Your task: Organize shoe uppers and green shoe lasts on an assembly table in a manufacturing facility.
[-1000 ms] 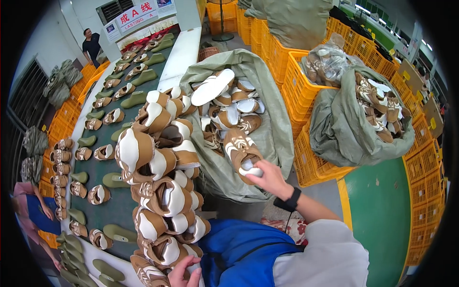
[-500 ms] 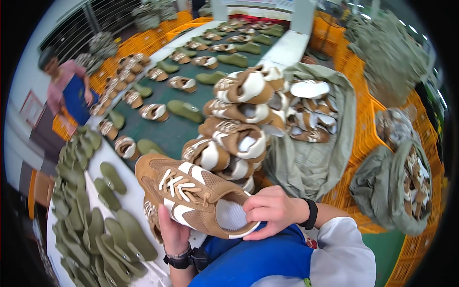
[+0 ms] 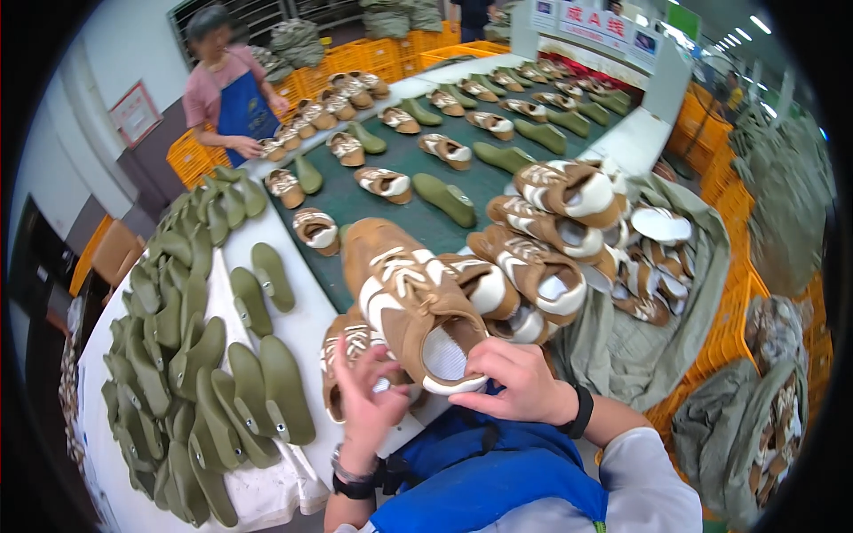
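A brown sneaker (image 3: 418, 284) with white panels and laces is held up in front of me, toe pointing away. My right hand (image 3: 515, 377) pinches the back of its collar, thumb and fingers at the heel opening, where a ribbed pale insole shows. Just left of the heel, my left hand (image 3: 366, 400) is apart from the sneaker, with its fingers spread and slightly blurred. Behind that hand another brown sneaker (image 3: 342, 351) rests at the table edge, partly covered. A pile of matching sneakers (image 3: 542, 258) stands right beside the held one.
Green shoe lasts (image 3: 213, 417) cover the white table (image 3: 235, 333) at left. Ahead, a green conveyor belt (image 3: 355, 253) carries sneakers and lasts. To the right are a grey sack (image 3: 613, 346) of sneakers and orange crates (image 3: 742, 284). A co-worker (image 3: 227, 89) stands at far left.
My left hand has let go of the sneaker's side and opened. The sneaker has turned, its toe now pointing more straight ahead. My view has swung left, shifting the scene rightward.
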Demonstrator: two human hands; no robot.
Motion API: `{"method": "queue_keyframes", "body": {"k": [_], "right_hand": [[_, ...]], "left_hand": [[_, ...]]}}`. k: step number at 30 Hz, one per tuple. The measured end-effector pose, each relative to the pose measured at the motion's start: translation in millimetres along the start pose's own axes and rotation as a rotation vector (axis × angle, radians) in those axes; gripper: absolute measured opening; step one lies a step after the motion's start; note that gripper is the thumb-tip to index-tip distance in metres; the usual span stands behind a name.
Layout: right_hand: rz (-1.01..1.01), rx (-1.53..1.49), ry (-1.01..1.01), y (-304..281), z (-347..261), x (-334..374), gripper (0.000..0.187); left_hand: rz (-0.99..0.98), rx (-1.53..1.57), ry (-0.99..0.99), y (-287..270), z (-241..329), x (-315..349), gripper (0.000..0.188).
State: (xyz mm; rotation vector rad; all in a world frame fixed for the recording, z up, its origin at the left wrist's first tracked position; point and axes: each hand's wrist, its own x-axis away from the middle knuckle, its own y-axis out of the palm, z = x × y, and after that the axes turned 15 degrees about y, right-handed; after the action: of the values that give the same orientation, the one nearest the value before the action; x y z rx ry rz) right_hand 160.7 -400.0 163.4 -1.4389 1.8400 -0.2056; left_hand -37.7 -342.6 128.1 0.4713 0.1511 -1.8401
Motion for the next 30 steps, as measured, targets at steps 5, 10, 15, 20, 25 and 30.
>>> {"method": "queue_keyframes", "body": {"k": [5, 10, 15, 20, 25, 30], "right_hand": [[-0.228, -0.085, -0.058, 27.2, -8.9, -8.8, 0.032], [-0.129, -0.073, -0.030, 9.0, 4.1, -12.0, 0.047], [-0.028, -0.062, 0.232, -21.4, 28.2, 20.3, 0.042], [0.331, 0.022, 0.417, -67.5, 59.4, 54.5, 0.035], [0.687, -0.162, 0.718, -138.8, 185.6, 90.6, 0.020], [0.551, 0.310, 1.188, -145.7, 343.2, 173.7, 0.028]], "left_hand": [[-0.218, -0.333, 0.103, -14.4, -0.8, 19.0, 0.085], [0.039, 0.004, 0.044, -65.5, 14.4, -21.5, 0.071], [0.173, -0.389, -0.052, -176.8, 15.4, -156.0, 0.090], [0.294, -0.598, 0.052, -216.9, -40.8, -224.8, 0.068], [-0.117, -0.534, 0.058, -98.8, -3.8, -149.5, 0.035], [-0.548, -0.411, 0.124, -1.1, 35.9, -59.2, 0.033]]}}
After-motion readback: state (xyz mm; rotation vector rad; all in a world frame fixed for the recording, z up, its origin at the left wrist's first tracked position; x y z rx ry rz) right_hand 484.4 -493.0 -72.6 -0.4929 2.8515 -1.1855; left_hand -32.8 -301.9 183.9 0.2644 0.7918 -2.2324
